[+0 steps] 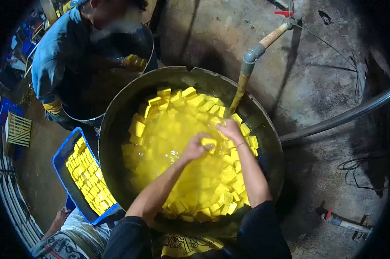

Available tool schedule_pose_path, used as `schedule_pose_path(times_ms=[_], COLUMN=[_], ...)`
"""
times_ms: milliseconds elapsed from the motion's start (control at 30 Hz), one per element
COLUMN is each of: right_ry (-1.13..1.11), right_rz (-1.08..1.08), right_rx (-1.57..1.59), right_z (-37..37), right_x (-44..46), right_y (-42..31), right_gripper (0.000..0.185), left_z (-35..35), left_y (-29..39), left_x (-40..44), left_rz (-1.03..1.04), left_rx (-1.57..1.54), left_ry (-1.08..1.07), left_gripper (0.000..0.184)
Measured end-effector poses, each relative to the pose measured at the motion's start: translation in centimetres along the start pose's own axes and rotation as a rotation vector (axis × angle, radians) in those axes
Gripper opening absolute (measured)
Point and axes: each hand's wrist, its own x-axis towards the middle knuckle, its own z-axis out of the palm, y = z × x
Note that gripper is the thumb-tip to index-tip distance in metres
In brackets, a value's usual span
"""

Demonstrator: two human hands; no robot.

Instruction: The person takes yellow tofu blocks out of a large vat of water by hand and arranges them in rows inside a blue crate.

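A wide dark round vat [117,108] in front of me holds steaming yellow liquid [169,142] and many yellow tofu blocks [227,175], crowded along its right and near sides. Over the middle of the vat, my left hand [194,149] is closed around a yellow tofu block [209,143]. My right hand [230,131] is just right of it and slightly farther away, near the blocks by the pipe. Its fingers are curled around a yellow block that shows only in part.
A pipe [243,73] slants down into the vat's far right side. At left stands a blue crate [62,166] packed with yellow blocks. Beyond it a person [58,60] works at another drum [151,54]. A thick hose [337,116] reaches the vat from the right.
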Motion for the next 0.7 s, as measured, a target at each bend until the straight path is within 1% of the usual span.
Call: schedule_pose_path(times_ms=[67, 100, 133, 167, 200, 233, 267, 300, 333, 367, 400, 433, 467, 533, 567, 600, 667, 700], right_ry=[-0.137, -0.164, -0.162, -0.226, -0.288, -0.297, -0.303, -0.266, -0.231, -0.234, -0.152, -0.073, -0.083, 0.094, 0.16, 0.142, 0.001, -0.261], right_rz=[0.071, 0.001, 0.006, 0.038, 0.069, 0.113, 0.036, 0.015, -0.009, -0.014, -0.057, -0.102, -0.111, -0.425, -0.397, -0.423, -0.558, -0.282], right_rx=[0.255, 0.383, 0.383, 0.549, 0.716, 0.808, 0.702, 0.592, 0.48, 0.478, 0.465, 0.45, 0.444, 0.156, -0.119, -0.112, -0.056, 0.278], right_z=[-1.0, -1.9, -2.5, -2.7, -2.8, -2.8, -1.8, -0.5, 0.6, 0.8, 0.7, 0.5, 0.3, 0.4, 1.1, 2.4, 4.7, 4.0], right_x=[0.2, -0.9, -1.9, -3.0, -3.9, -4.8, -4.5, -4.4, -4.3, -4.3, -4.5, -4.7, -4.9, -5.3, -5.2, -4.3, -1.6, -0.7], right_y=[2.4, 1.6, 0.6, -1.2, -3.2, -5.4, -5.5, -5.9, -6.1, -7.0, -8.2, -9.5, -10.8, -13.0, -13.2, -12.7, -11.4, -13.0], right_gripper=[0.025, 0.02, 0.02, 0.022, 0.023, 0.026, 0.023, 0.024, 0.024, 0.024, 0.027, 0.03, 0.03, 0.035, 0.042, 0.042, 0.05, 0.058], left_z=[-1.6, -1.7, -1.8, -1.9, -2.1, -2.1, -2.1, -1.7, -1.2, -1.1, -0.9, -0.9, -1.2, -2.1, -2.4, -3.0, -4.8, -6.3], left_y=[0.6, -0.1, -0.7, -1.1, -0.7, 0.1, 0.6, 0.3, 0.0, 0.8, 1.1, 1.3, 2.0, 4.6, 5.3, 5.4, 4.9, 4.8], left_x=[1.2, 1.7, 2.1, 2.5, 2.8, 3.1, 3.4, 3.8, 3.8, 3.8, 3.8, 4.1, 4.3, 4.0, 4.0, 3.9, 3.7, 3.8], left_rz=[-0.557, -0.558, -0.54, -0.513, -0.513, -0.563, -0.614, -0.518, -0.512, -0.513, -0.512, -0.501, -0.491, -0.474, -0.408, -0.388, -0.452, -0.365], left_rx=[-0.641, -0.644, -0.906, -1.164, -1.163, -1.299, -1.434, -1.499, -1.501, -1.494, -1.486, -1.516, -1.52, -1.629, -1.713, -1.706, -1.839, -1.775], left_ry=[0.001, -0.004, 0.046, 0.099, 0.096, 0.177, 0.26, 0.261, 0.263, 0.357, 0.453, 0.485, 0.497, 0.449, 0.386, 0.416, 0.646, 0.743], left_gripper=[0.037, 0.037, 0.033, 0.03, 0.03, 0.028, 0.027, 0.032, 0.032, 0.033, 0.033, 0.033, 0.033, 0.034, 0.036, 0.036, 0.037, 0.039])
